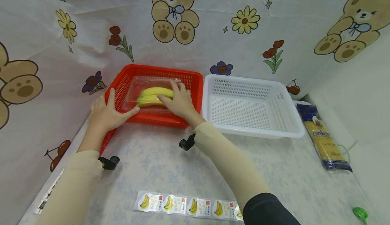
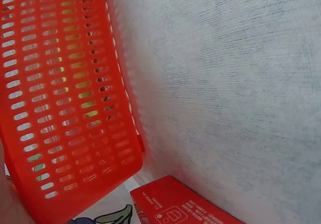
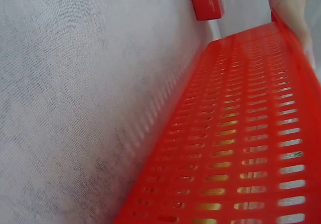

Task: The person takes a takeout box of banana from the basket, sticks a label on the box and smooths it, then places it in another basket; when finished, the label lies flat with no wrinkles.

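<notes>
Yellow bananas [image 1: 152, 92] lie in a clear plastic box [image 1: 134, 88], which rests inside a red slotted basket [image 1: 158, 119]. My right hand [image 1: 182, 101] reaches over the basket's front rim, its fingers spread over the right part of the box and the thumb across the bananas. At the basket's left front corner is my left hand [image 1: 105, 115], thumb stretched along the front rim and fingers extended at the left side. Through the slots of the basket wall [image 2: 83, 83], yellow shows in the left wrist view. My right fingertips are partly hidden at the box's edge.
A white slotted basket [image 1: 253, 131] stands directly right of the red one. Farther right lies a yellow and blue packet [image 1: 324, 138]. A strip of banana stickers [image 1: 189, 206] lies at the front, and a green object [image 1: 360, 213] sits at the right. A red carton [image 2: 175, 204] is beside the basket.
</notes>
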A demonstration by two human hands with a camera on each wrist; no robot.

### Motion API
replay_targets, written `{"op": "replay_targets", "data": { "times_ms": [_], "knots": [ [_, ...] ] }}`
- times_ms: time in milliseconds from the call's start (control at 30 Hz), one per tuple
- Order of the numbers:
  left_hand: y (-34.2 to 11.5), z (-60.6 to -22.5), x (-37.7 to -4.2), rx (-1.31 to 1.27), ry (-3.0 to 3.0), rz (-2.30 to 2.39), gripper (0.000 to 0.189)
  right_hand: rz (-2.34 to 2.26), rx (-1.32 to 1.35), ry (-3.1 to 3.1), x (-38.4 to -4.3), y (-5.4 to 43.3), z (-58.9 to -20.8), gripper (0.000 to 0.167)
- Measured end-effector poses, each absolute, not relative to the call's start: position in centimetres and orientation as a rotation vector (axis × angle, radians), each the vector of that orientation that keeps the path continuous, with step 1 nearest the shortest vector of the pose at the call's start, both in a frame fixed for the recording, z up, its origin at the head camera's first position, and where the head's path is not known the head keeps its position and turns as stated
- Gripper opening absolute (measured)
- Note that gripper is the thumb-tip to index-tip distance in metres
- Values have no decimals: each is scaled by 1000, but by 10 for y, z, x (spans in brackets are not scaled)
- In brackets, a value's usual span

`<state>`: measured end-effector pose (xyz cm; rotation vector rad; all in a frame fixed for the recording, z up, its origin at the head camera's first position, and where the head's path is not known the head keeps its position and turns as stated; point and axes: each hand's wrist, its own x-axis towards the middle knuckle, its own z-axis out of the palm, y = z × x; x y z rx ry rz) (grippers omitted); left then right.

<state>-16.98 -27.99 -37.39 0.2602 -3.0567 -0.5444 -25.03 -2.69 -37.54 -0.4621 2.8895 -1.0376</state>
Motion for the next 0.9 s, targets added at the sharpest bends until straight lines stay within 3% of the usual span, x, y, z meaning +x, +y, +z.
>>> {"op": "replay_targets", "data": {
  "times_ms": [900],
  "knots": [
    [-281, -379, -167, 311, -3085, -562, 138, -1117, -138, 2660, -265, -27, -388, 82]
  ]
}}
